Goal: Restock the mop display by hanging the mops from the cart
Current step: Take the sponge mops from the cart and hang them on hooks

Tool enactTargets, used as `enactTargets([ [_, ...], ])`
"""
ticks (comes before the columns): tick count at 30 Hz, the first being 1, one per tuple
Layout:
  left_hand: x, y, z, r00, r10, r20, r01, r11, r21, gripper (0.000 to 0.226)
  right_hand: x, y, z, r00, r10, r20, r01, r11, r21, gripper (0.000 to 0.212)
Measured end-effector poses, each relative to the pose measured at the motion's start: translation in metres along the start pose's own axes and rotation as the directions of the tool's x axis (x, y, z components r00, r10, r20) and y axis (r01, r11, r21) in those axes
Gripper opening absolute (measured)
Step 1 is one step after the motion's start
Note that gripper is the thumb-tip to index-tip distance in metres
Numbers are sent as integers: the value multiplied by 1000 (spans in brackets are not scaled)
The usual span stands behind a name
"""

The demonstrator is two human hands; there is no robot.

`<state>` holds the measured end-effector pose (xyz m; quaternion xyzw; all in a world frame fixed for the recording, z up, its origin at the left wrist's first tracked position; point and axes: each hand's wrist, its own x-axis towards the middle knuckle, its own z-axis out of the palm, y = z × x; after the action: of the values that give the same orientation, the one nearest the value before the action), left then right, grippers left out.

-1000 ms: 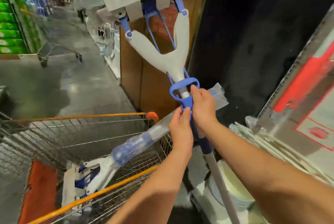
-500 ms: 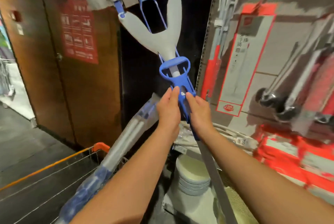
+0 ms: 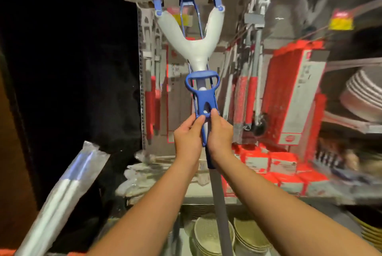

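Left hand (image 3: 187, 134) & right hand (image 3: 221, 134) both pinched blue lever (image 3: 203, 94) on the mop (image 3: 192, 49); seemed light, stiff, top-heavy, so grip pole (image 3: 219, 204) just below lever.

Black wall (image 3: 62, 69) left, grey shelving (image 3: 141, 82), stacked red boxes (image 3: 283, 162)

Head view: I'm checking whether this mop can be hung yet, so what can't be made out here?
- Mop: its head runs past the top edge, its shaft end past the bottom edge.
- Blue wringer handle: the lower part is covered by the left hand and right hand.
- Hanging mops: motion-blurred, so no hooks can be made out.
- Red boxes: print blurred.
- Wrapped mop: lower end cut off by the bottom edge.
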<state>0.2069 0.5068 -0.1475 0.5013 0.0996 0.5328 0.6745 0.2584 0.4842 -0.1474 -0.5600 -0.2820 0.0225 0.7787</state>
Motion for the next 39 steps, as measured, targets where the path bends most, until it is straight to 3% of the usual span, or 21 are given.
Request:
enactTargets([
  [7, -3, -22, 104, 985, -65, 163, 94, 979, -179, 29, 50, -32, -87, 977, -134, -168, 125, 990, -63, 42],
  [14, -11, -49, 196, 975, -29, 220, 68, 983, -172, 28, 98, -52, -166, 947, -180, -268, 159, 982, -100, 42],
  [19, -9, -72, 264, 969, -18, 245, 53, 989, -136, 22, 145, -58, -226, 954, -153, -259, 154, 988, -17, 37],
  [30, -14, -123, 417, 959, 34, 282, 9, 988, -151, 25, 235, -92, -362, 947, -240, -213, 229, 971, -76, 35],
  [39, 14, -132, 493, 941, 79, 328, -31, 988, -149, 25, 307, -110, -401, 932, -273, -237, 267, 962, -57, 38],
])
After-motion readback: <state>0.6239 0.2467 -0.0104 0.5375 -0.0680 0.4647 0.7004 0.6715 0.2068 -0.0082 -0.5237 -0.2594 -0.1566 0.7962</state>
